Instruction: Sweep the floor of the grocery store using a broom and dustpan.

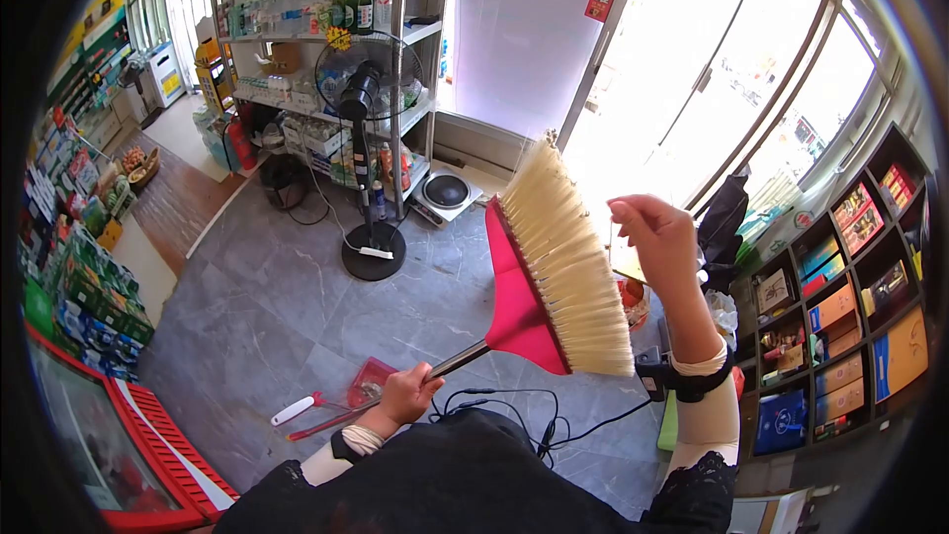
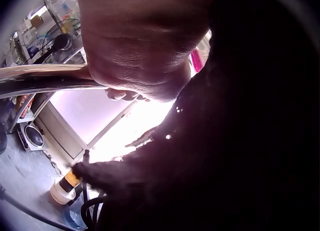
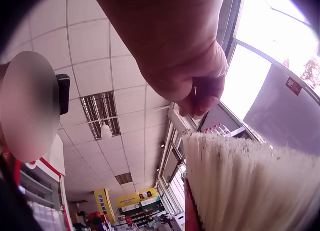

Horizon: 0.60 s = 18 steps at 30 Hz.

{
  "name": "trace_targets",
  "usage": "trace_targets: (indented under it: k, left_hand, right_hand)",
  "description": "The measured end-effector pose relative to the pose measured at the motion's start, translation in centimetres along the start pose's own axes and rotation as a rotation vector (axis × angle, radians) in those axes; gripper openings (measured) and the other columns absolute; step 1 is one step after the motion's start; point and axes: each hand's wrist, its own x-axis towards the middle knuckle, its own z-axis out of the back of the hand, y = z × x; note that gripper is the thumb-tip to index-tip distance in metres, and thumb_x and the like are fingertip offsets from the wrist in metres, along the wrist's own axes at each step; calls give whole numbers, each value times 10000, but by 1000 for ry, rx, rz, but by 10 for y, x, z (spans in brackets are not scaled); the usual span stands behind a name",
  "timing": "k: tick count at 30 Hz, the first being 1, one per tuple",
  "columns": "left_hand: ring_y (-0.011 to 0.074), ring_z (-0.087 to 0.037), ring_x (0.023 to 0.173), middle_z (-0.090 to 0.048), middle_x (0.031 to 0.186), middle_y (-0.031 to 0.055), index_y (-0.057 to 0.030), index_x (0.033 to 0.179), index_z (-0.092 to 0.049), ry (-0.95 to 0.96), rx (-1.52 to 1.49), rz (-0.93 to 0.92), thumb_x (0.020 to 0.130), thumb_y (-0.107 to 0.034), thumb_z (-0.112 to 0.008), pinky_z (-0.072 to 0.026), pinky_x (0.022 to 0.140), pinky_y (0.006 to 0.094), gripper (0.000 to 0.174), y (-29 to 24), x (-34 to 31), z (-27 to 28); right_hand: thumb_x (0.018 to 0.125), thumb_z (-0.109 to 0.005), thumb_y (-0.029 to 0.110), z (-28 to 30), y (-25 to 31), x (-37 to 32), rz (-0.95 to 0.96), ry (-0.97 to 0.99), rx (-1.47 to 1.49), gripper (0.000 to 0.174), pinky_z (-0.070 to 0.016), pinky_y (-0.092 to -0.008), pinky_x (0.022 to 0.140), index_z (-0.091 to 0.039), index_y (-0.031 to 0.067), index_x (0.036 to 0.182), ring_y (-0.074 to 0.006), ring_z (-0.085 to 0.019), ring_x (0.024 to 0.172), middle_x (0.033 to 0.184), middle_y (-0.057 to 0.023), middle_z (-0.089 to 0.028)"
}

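Observation:
A broom with a pink head [image 1: 519, 311] and pale bristles [image 1: 573, 257] is held up, bristles towards the right. My left hand [image 1: 407, 396] grips its metal handle [image 1: 460, 360] close to the head; in the left wrist view the handle [image 2: 45, 83] runs into the curled hand [image 2: 142, 46]. My right hand [image 1: 660, 237] is raised beside the bristles, apart from them, thumb and fingertips drawn together. In the right wrist view that hand [image 3: 185, 56] hangs above the bristle tips [image 3: 250, 166], fingers curled, with nothing clearly visible between them. Grey bits cling to the bristle tips.
A standing fan [image 1: 374, 252] and metal shelves of bottles [image 1: 297, 38] stand ahead, with a hot plate [image 1: 445, 191] on the floor. A red dustpan [image 1: 370, 383] and black cables [image 1: 554, 425] lie near the body. Display shelves [image 1: 781, 297] line the right, a red-framed freezer [image 1: 163, 445] the left.

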Motion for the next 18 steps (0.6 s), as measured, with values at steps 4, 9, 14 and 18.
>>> trace_targets:
  k: [4, 9, 14, 18]
  left_hand:
    - [314, -541, 502, -509, 549, 103, -62, 740, -474, 8, 41, -14, 830, -310, -606, -391, 436, 390, 295, -9, -2, -4]
    - [314, -544, 507, -509, 548, 102, -65, 737, -473, 28, 39, -41, 828, -313, -607, -397, 438, 389, 296, -19, 2, -14]
    - [312, -549, 515, -512, 552, 102, -73, 736, -474, 40, 38, -105, 821, -305, -613, -406, 443, 386, 284, -12, 5, -12]
    - [313, -554, 525, -517, 557, 105, -75, 742, -478, 54, 55, -111, 817, -296, -616, -409, 448, 388, 271, -13, 6, -13]
  right_hand:
    - [795, -674, 168, -5, -2, -7, 139, 143, -306, 189, -422, -200, 530, -655, -17, 828, -65, -532, 563, 689, -27, -630]
    - [805, -659, 177, 16, -11, 8, -56, 1, 37, 177, -395, -203, 490, -655, 1, 790, -58, -486, 509, 604, -15, -584]
    - [831, -644, 199, 21, -7, 28, -29, 0, 263, 208, -383, -169, 502, -648, -8, 846, -46, -490, 554, 687, -26, -606]
    - [801, -668, 186, 9, -4, 18, 22, 84, 23, 202, -442, -211, 564, -650, -3, 869, -70, -548, 599, 724, -28, -631]
